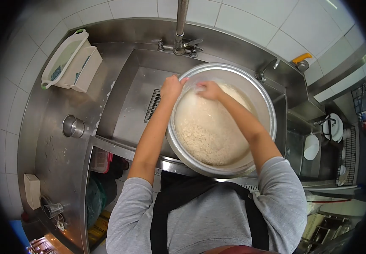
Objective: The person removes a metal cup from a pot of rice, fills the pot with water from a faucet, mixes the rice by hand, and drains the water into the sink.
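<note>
A large round metal bowl (pixel 266 106) rests tilted over the sink, its front side by my body. Wet rice (pixel 204 144) is heaped at its near side, and cloudy whitish water (pixel 229 114) covers the rest. My left hand (pixel 173 87) is closed on the bowl's far left rim, thumb over the inside. Inside the bowl, at the far side, my right hand (pixel 210 90) has curled fingers at the milky water. Those fingers are slightly blurred, and I cannot make out what is in them.
Behind the bowl stands a faucet (pixel 178 44); a smaller tap (pixel 269 70) is to its right. The steel sink (pixel 136 89) has a drain grate (pixel 152 106). On the left counter are white bins (pixel 79 70) and a metal cup (pixel 73 126). A white container (pixel 311 147) sits right.
</note>
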### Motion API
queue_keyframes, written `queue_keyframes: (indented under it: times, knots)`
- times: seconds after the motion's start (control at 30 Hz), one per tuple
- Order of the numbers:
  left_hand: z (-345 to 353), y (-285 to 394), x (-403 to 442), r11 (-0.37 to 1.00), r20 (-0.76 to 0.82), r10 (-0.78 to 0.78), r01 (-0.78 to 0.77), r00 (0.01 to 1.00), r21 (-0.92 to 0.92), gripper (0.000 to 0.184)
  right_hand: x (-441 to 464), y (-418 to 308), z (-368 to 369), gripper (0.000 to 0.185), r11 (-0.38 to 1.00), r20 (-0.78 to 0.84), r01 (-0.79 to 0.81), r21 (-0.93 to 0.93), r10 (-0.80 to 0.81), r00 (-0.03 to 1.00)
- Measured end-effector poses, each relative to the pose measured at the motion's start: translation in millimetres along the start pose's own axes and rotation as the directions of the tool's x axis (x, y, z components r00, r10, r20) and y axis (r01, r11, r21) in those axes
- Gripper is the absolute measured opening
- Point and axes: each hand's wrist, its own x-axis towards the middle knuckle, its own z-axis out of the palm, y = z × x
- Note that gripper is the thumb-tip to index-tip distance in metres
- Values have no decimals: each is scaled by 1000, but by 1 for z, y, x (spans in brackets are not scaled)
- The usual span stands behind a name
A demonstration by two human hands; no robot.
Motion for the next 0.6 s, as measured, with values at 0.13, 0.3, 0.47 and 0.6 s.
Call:
queue_keyframes:
  times: [0.13,0.3,0.47,0.6]
  knots:
    - [3,-1,0,997,-44,39,-36,998,61,53,-19,-67,65,33,937,387,273,217,-339,858]
    - [9,-12,4,996,-69,67,-64,995,54,53,-139,-118,18,32,769,721,599,223,-544,430]
    - [7,-2,3,993,-73,105,-101,992,58,55,-175,-81,-37,47,698,748,696,168,-550,371]
    - [5,1,3,995,-12,51,-50,999,86,60,-132,-37,-22,74,741,773,609,-281,-202,602]
